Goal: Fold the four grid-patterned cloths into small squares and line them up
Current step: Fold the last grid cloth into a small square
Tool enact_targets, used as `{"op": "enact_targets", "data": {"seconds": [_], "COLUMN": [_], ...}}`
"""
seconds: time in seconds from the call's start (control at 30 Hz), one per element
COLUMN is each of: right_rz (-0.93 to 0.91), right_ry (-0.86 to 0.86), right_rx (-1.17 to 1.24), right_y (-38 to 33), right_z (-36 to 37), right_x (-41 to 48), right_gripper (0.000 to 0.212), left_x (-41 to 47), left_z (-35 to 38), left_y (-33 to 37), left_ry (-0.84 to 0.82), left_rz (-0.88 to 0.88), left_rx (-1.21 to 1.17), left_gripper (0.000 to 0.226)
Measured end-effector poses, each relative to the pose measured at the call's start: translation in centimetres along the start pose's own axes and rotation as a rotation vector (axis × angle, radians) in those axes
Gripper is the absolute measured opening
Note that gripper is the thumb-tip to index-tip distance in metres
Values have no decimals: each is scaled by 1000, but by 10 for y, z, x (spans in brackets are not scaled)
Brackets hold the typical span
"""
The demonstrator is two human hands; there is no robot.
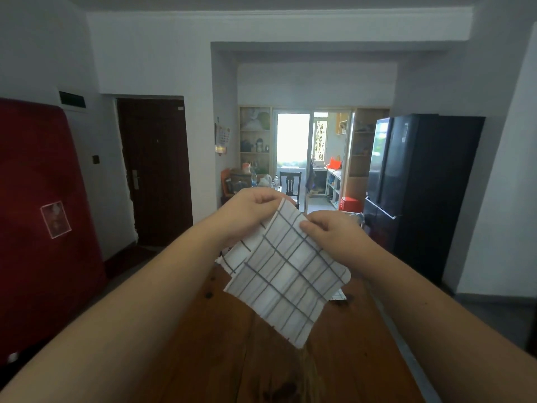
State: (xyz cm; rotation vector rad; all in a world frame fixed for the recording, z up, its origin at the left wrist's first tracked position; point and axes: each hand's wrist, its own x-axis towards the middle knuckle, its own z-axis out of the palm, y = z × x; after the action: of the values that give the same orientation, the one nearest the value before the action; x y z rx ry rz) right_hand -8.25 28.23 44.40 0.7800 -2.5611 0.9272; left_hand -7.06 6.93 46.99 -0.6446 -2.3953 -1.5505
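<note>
– Asking for status: which step are we on?
– First fold of one cloth, by my read. The grid-patterned cloth is up in the air over the wooden table, hanging tilted from its top edge.
– Hands?
– Left hand pinches the upper corner, fingers curled in tight against the thumb. Right hand pinches the same edge just beside it, thumb on the near face. Its other fingers are behind the fabric, so I can't tell how they lie.
– Single layer?
– Looks doubled. A second layer shows behind the lower left, offset, with the edges not matched. Can't tell if it's the same cloth folded over or another one.
– Other three?
– A white scrap with grid lines peeks out on the table under the right edge, likely one of them. Anything else is hidden behind the held cloth. No finished squares in view, so the task looks early.
– Next move?
– My call: match the corners, lay it flat on the table, crease, then fold again to a small square. The fabric looks thin and limp, so expect the edges to slip unless both pinches sit near the corners.
</note>
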Motion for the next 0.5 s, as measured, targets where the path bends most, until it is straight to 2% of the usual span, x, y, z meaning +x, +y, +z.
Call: {"op": "enact_targets", "data": {"seconds": [0.1, 0.2, 0.37, 0.5], "right_rz": [6, 35, 37, 18], "right_ry": [-9, 6, 36, 24], "right_rx": [14, 15, 13, 26], "right_y": [1, 2, 4, 4], "right_z": [1, 0, -1, -1], "right_x": [-4, -5, -5, -7], "right_gripper": [30, 29, 28, 26], "left_x": [-2, -4, 0, 2], "left_z": [-1, -1, 6, 8], "left_y": [-3, -2, 1, -4], "left_ry": [-20, -30, 42, 59], "left_rz": [-68, -144, -57, -30], "left_rx": [-16, -6, 179, 215], "left_gripper": [24, 37, 15, 15]}}
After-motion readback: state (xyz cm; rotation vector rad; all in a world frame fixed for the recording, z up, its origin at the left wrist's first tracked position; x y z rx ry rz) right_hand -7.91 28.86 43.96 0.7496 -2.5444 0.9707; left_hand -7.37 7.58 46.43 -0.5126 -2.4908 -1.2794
